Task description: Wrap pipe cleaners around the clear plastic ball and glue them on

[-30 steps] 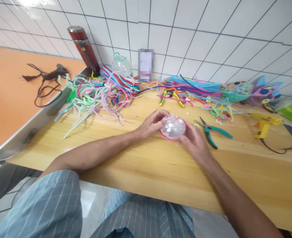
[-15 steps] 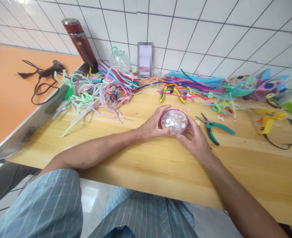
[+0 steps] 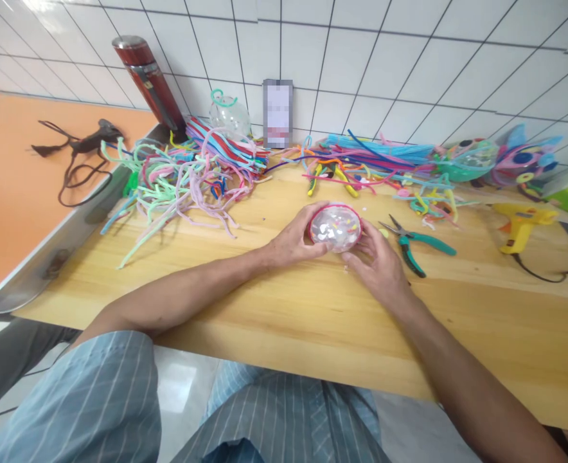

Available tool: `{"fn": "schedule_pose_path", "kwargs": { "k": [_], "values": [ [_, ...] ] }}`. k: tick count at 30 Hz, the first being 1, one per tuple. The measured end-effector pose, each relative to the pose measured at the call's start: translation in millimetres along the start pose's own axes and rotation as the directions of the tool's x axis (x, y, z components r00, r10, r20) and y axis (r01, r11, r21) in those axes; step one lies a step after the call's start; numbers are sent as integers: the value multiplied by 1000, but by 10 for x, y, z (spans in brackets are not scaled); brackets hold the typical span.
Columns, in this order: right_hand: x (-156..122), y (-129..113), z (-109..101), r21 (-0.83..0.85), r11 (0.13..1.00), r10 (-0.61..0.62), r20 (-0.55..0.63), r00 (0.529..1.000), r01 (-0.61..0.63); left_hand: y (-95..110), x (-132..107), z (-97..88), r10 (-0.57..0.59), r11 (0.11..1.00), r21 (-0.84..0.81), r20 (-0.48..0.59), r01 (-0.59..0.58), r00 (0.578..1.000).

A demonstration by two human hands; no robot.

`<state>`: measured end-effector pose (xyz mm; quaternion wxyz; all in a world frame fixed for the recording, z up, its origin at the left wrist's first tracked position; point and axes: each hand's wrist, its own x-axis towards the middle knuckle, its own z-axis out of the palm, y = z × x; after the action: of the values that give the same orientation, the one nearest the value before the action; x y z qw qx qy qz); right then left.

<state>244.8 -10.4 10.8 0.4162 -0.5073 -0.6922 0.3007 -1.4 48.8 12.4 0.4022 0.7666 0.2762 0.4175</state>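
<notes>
Between my hands is a clear round plastic ball with a pink-red band around its rim and small white, yellow and pink bits showing in it. My left hand grips its left side, the thumb along the near edge. On the other side, my right hand curves round the ball's right edge, with fingertips touching it and the thumb just below. Part of the ball's sides is hidden by the fingers. Green-handled pliers lie just right of my right hand.
Tangled pipe cleaners cover the back left, near a red flask. A phone leans on the tiled wall. Yellow-handled pliers lie behind the ball. At right are a yellow glue gun and decorated clear shapes.
The ball has tilted slightly between my hands, so its rim faces up a little more. Both hands keep hold of it in nearly the same place, and the view has shifted slightly.
</notes>
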Motion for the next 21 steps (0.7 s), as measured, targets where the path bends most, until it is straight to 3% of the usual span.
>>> {"fn": "schedule_pose_path", "kwargs": {
  "k": [4, 8, 10, 13, 15, 17, 21],
  "values": [
    [2, 12, -43, -106, 994, -42, -44, 998, 37, -3, -8, 32, -40, 999, 27, -28, 41, 999],
    [-61, -67, -163, -419, 907, -89, -89, 992, 44, -9, -2, 48, -49, 998, 37, -59, 51, 997],
    [-132, -136, -194, -567, 813, -128, 39, 991, 128, -10, 9, 42, -48, 998, 43, -73, 51, 996],
    [-257, -236, -170, -689, 663, -141, 270, 952, 294, 2, 29, 34, -55, 998, 35, -97, 59, 994],
    [-312, -274, -142, -729, 602, -123, 319, 940, 326, 11, 43, 35, -60, 998, 24, -97, 62, 993],
    [-322, -280, -135, -740, 595, -111, 311, 944, 314, 11, 55, 43, -61, 998, 14, -93, 63, 994],
    [-245, -230, -186, -677, 674, -118, 294, 948, 294, -16, 73, 73, -58, 998, 12, -96, 59, 994]
  ]
}}
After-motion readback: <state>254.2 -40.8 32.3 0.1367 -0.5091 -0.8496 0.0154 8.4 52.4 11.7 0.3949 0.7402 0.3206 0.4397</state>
